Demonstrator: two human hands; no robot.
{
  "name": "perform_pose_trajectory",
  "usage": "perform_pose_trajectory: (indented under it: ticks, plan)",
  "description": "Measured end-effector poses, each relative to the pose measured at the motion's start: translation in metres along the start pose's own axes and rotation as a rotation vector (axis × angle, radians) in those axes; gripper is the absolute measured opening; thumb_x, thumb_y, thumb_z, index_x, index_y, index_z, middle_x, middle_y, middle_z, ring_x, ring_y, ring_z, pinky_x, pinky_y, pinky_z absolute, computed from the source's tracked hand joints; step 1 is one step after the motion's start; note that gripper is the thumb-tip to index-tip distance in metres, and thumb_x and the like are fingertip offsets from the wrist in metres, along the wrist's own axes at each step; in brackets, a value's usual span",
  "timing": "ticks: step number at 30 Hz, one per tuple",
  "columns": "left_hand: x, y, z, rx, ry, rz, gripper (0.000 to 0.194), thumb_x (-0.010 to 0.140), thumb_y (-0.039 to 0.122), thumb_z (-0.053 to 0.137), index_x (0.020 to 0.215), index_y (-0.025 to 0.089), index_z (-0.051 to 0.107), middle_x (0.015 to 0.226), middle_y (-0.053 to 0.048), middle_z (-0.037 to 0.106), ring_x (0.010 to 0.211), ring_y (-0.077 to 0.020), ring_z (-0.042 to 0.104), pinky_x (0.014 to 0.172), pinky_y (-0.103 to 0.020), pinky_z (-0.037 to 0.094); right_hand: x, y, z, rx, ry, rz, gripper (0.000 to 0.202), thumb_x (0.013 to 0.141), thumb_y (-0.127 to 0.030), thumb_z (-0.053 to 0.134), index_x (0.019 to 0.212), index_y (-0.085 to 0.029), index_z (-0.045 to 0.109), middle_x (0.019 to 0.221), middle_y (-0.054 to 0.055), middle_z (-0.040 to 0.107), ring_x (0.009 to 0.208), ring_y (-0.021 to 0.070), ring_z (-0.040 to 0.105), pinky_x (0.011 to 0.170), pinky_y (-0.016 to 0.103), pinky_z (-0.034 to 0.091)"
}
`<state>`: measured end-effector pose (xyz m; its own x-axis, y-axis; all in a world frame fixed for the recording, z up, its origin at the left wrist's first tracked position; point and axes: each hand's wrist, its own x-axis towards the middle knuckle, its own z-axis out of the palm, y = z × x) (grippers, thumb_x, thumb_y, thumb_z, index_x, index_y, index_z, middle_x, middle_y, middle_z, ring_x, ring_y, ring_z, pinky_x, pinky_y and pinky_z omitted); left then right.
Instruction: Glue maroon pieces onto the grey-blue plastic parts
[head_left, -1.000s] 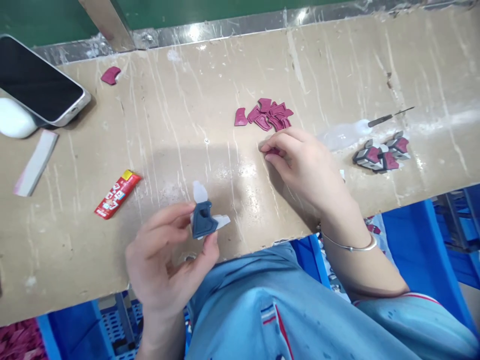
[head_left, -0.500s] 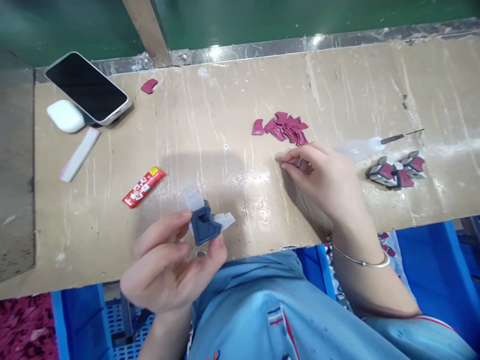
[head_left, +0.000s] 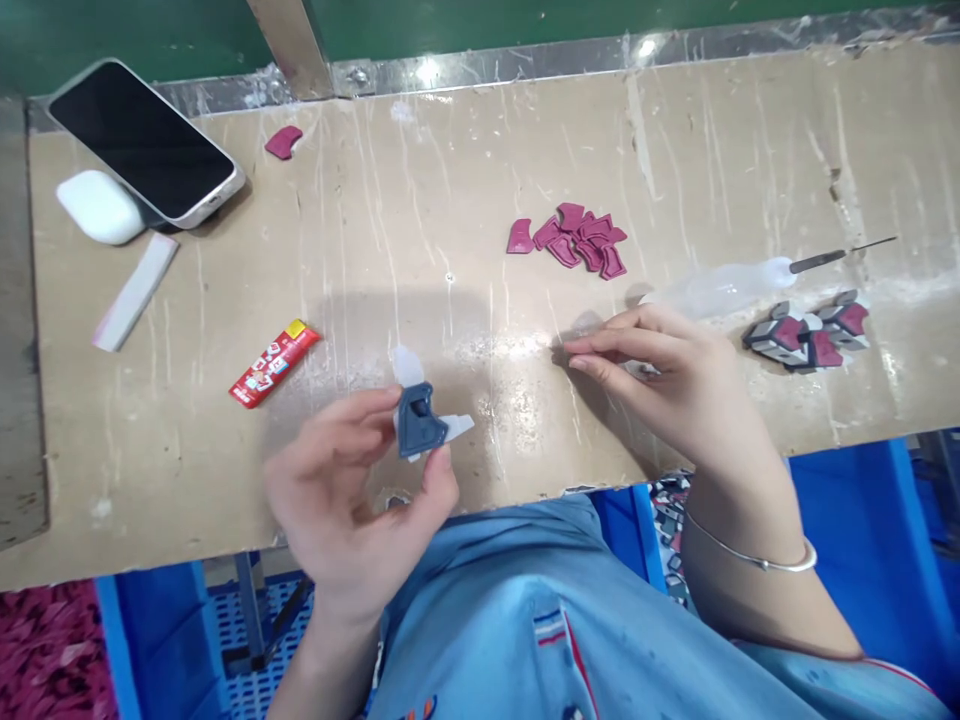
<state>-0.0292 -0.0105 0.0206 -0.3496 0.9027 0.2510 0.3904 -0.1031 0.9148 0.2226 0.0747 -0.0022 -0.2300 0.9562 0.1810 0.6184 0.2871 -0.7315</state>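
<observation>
One blue part (head_left: 417,424) is clamped between thumb and fingers of the left hand (head_left: 356,505), to the left of the magenta pile (head_left: 579,243) and nearer the person than it. Its long axis runs nearly straight away from the person; its hollowed edge faces right, towards the pile's side. A white upper tab (head_left: 408,366) points away from the person, leaning slightly left; a white side tab (head_left: 460,427) points right. The part sits just beyond the fingertips, on the hand's right: index finger at its left edge, thumb below it.

The right hand (head_left: 671,375) is just nearer the person than the pile, its thumb and index tips drawn close together; whether they grip anything, I cannot tell. The packet (head_left: 274,365) lies left of the pile, the bottle (head_left: 720,289) right of it.
</observation>
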Motion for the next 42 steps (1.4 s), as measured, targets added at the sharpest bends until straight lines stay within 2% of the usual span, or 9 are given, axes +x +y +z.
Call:
perform_pose_trajectory:
  ticks: [3, 8, 11, 14, 18, 22, 29, 36, 42]
  plan:
    - [0.002, 0.007, -0.002, -0.110, -0.152, -0.262, 0.044, 0.081, 0.010, 0.084, 0.108, 0.030, 0.056, 0.116, -0.001, 0.080, 0.089, -0.0168, 0.082, 0.080, -0.032, 0.072, -0.006, -0.004, -0.008, 0.003, -0.012, 0.006, 0.014, 0.098, -0.026, 0.078, 0.104, -0.033, 0.088, 0.095, 0.005, 0.080, 0.090, 0.0270, 0.079, 0.082, 0.046, 0.069]
    - [-0.001, -0.004, 0.001, -0.169, -0.468, -0.376, 0.038, 0.082, 0.013, 0.082, 0.107, 0.028, 0.057, 0.105, 0.000, 0.082, 0.076, -0.0151, 0.082, 0.069, -0.025, 0.069, -0.017, -0.021, 0.001, 0.093, 0.025, 0.000, 0.020, 0.097, -0.018, 0.080, 0.103, -0.035, 0.088, 0.097, 0.003, 0.085, 0.088, 0.0253, 0.082, 0.080, 0.044, 0.072]
    - [-0.008, -0.013, 0.015, -0.119, -0.395, -0.325, 0.036, 0.083, 0.013, 0.081, 0.105, 0.026, 0.056, 0.111, -0.003, 0.080, 0.087, -0.0169, 0.083, 0.079, -0.029, 0.071, -0.026, -0.029, 0.023, 0.193, 0.081, -0.145, 0.023, 0.095, -0.016, 0.081, 0.105, -0.036, 0.088, 0.096, 0.003, 0.085, 0.077, 0.0229, 0.081, 0.069, 0.040, 0.073]
    - [-0.011, -0.018, 0.029, -0.041, -0.245, -0.161, 0.036, 0.084, 0.011, 0.081, 0.104, 0.027, 0.055, 0.116, -0.004, 0.078, 0.103, -0.0193, 0.082, 0.086, -0.032, 0.071, -0.034, -0.033, 0.043, 0.198, 0.167, -0.298, 0.027, 0.096, -0.015, 0.079, 0.110, -0.036, 0.087, 0.094, 0.002, 0.085, 0.070, 0.0213, 0.080, 0.060, 0.037, 0.071]
    - [-0.012, -0.023, 0.035, -0.031, -0.182, -0.018, 0.036, 0.084, 0.009, 0.082, 0.101, 0.027, 0.056, 0.116, -0.004, 0.076, 0.110, -0.0199, 0.080, 0.084, -0.031, 0.071, -0.039, -0.035, 0.051, 0.196, 0.111, -0.345, 0.035, 0.098, -0.011, 0.074, 0.124, -0.033, 0.083, 0.103, 0.003, 0.084, 0.086, 0.0228, 0.084, 0.072, 0.037, 0.075]
    - [-0.012, -0.025, 0.033, -0.039, -0.199, -0.023, 0.036, 0.084, 0.010, 0.084, 0.101, 0.027, 0.057, 0.119, -0.005, 0.076, 0.109, -0.0217, 0.081, 0.080, -0.034, 0.071, -0.037, -0.035, 0.048, 0.210, 0.044, -0.363, 0.037, 0.099, -0.010, 0.073, 0.128, -0.030, 0.081, 0.111, 0.005, 0.083, 0.102, 0.0254, 0.085, 0.086, 0.040, 0.077]
    - [-0.013, -0.023, 0.028, 0.012, -0.249, -0.045, 0.032, 0.090, 0.014, 0.080, 0.102, 0.033, 0.057, 0.119, -0.005, 0.076, 0.112, -0.0265, 0.079, 0.089, -0.051, 0.072, -0.032, -0.034, 0.051, 0.193, 0.001, -0.418, 0.026, 0.102, -0.012, 0.070, 0.121, -0.026, 0.082, 0.108, 0.006, 0.083, 0.102, 0.0245, 0.084, 0.088, 0.038, 0.077]
    - [-0.014, -0.031, 0.028, 0.025, -0.233, 0.059, 0.029, 0.090, 0.016, 0.081, 0.104, 0.032, 0.061, 0.120, -0.006, 0.077, 0.109, -0.0264, 0.079, 0.086, -0.050, 0.071, -0.030, -0.034, 0.051, 0.237, -0.012, -0.408, 0.015, 0.104, -0.012, 0.070, 0.115, -0.016, 0.079, 0.107, 0.009, 0.082, 0.102, 0.0214, 0.083, 0.087, 0.035, 0.075]
    - [-0.014, -0.035, 0.029, 0.028, -0.224, 0.092, 0.030, 0.088, 0.015, 0.082, 0.102, 0.032, 0.062, 0.117, -0.006, 0.078, 0.105, -0.0258, 0.080, 0.083, -0.047, 0.072, -0.023, -0.032, 0.060, 0.325, 0.042, -0.393, 0.012, 0.103, -0.011, 0.070, 0.105, -0.018, 0.079, 0.098, 0.006, 0.080, 0.091, 0.0172, 0.081, 0.080, 0.032, 0.072]
